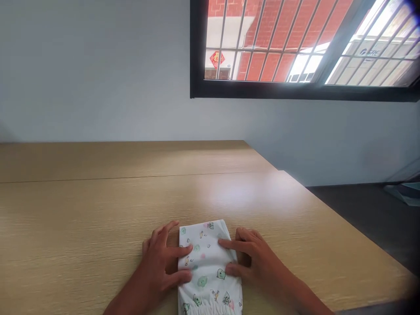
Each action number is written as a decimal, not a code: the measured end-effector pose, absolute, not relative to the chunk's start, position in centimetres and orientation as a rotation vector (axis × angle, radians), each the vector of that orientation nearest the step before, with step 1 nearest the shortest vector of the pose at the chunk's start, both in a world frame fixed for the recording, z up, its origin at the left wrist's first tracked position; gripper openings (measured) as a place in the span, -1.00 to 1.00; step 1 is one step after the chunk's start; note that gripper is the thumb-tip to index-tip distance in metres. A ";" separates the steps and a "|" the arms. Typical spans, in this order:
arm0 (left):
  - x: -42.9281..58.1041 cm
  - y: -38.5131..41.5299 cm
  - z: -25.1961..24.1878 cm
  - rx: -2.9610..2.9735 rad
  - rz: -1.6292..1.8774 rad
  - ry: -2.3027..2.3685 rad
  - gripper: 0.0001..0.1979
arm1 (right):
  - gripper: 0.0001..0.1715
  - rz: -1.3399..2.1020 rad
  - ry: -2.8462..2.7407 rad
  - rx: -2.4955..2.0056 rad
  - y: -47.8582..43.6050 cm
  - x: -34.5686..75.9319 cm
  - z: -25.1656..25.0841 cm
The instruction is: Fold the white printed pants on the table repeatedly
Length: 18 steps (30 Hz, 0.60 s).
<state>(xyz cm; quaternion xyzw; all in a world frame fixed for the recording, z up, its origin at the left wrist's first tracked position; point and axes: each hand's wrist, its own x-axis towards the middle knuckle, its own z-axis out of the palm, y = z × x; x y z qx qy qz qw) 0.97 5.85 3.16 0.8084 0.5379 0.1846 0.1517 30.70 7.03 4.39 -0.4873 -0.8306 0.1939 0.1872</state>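
A folded white cloth piece point(206, 258) lies flat on the table, printed with small green cartoon animals and pink spots. Its near end is gathered, as if by elastic, and runs out of the bottom of the view, so I cannot tell what garment or cover it is. At its left edge my left hand point(160, 258) is open, with thumb and a finger resting on the fabric. From the right, my right hand point(247, 256) touches the cloth with its outstretched index finger and thumb, held apart. The other fingers of that hand are curled.
The light wooden table point(98, 210) has a seam across it and a slanting right edge, with dark floor point(348, 205) beyond. A pale wall point(98, 70) and a barred window point(278, 43) stand behind. A pale object point(405, 192) lies at the far right.
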 end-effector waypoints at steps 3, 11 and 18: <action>1.5 5.8 2.5 2.290 0.663 1.534 -0.75 | -0.61 0.566 -2.258 -1.356 7.2 30.7 3.7; 0.9 4.6 2.9 2.131 0.929 1.172 -0.80 | -0.51 0.497 -2.256 -1.053 5.5 31.4 4.6; 0.3 3.4 11.1 1.894 0.735 0.879 -0.76 | -0.54 0.694 -2.166 -0.998 2.3 31.9 13.2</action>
